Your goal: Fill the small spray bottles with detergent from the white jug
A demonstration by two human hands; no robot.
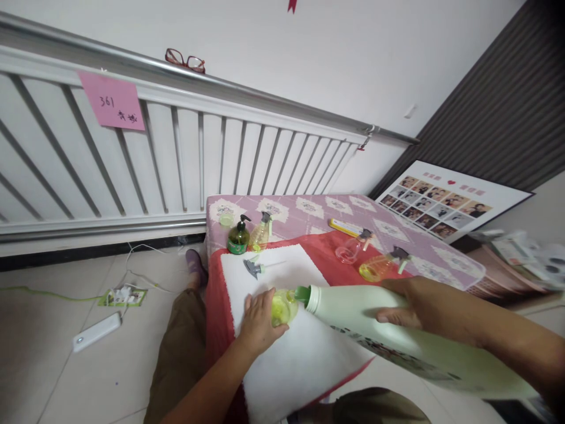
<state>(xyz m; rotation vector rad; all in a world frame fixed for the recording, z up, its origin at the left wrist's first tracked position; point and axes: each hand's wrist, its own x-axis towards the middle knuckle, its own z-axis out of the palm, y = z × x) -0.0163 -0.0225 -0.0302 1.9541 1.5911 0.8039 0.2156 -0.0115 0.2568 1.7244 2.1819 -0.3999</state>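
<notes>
My left hand (259,324) is closed round a small clear bottle (282,309) with yellow-green liquid in it, its top off. In my right hand (412,306) is a large pale-green jug (419,347), gripped near its handle and tipped almost level. The jug's green spout meets the small bottle's mouth; whether liquid is running cannot be made out. A grey spray head (253,269) with a thin tube lies on the white cloth (309,365) beyond my left hand.
Behind the cloth stand a green pump bottle (239,237) and a clear spray bottle (260,232). Two more spray bottles, one pinkish (348,249) and one yellow (376,268), lie near a yellow box (346,227). A power strip (122,296) with cables is on the floor.
</notes>
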